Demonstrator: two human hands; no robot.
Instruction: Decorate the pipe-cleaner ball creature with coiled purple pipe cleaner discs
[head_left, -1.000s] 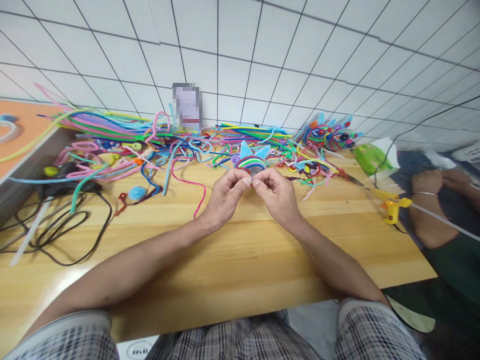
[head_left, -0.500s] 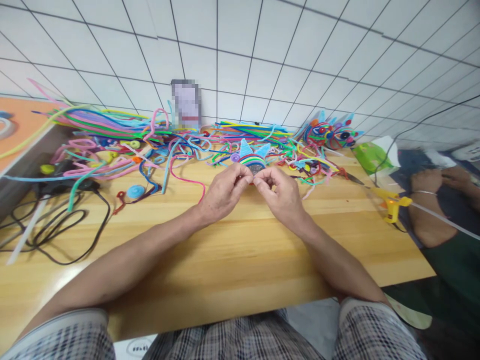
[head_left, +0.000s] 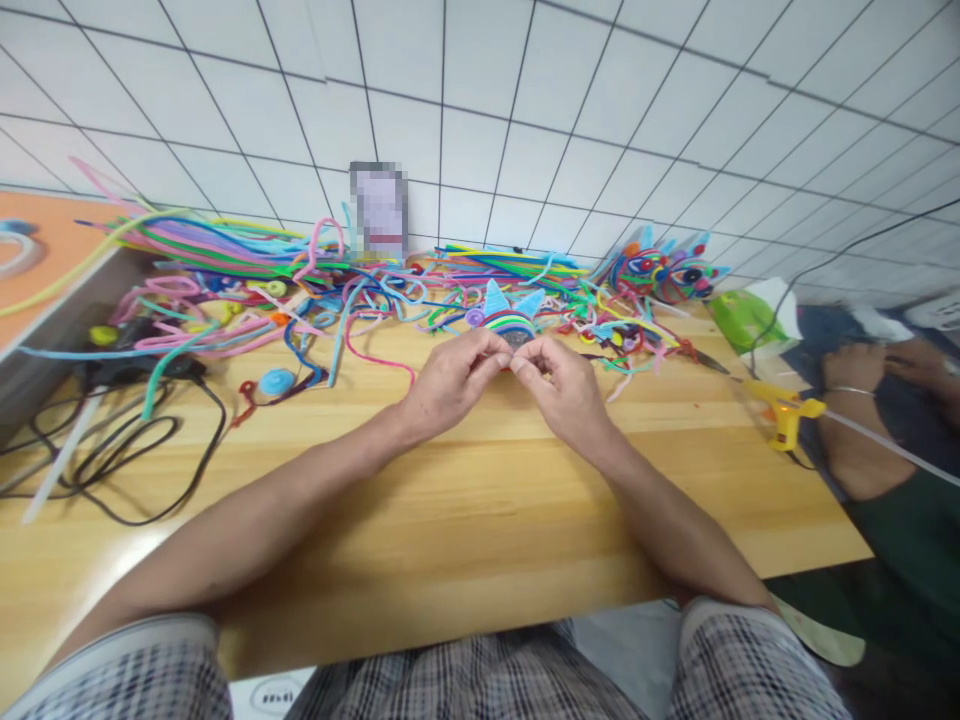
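My left hand (head_left: 459, 380) and my right hand (head_left: 561, 388) meet above the middle of the table, thumbs and forefingers pinched tip to tip. What they hold, if anything, is too small and hidden to make out; a trace of red shows just under the fingertips. Right behind the fingers is a striped pipe-cleaner animal head (head_left: 511, 322) with two light-blue pointed ears and a purple coil at its left. Its lower part is hidden by my hands, and I cannot tell whether they touch it.
Loose pipe cleaners (head_left: 225, 245) heap along the wall, a phone (head_left: 381, 210) leaning behind them. Finished pipe-cleaner heads (head_left: 664, 268) stand at back right. A yellow glue gun (head_left: 786, 412) and scissors (head_left: 709, 362) lie right, beside another person's arm (head_left: 862, 430). Black cables (head_left: 112, 470) coil left.
The whole view has shifted slightly, so the table things appear a little farther right. My hands keep the same pinch in front of the striped head.
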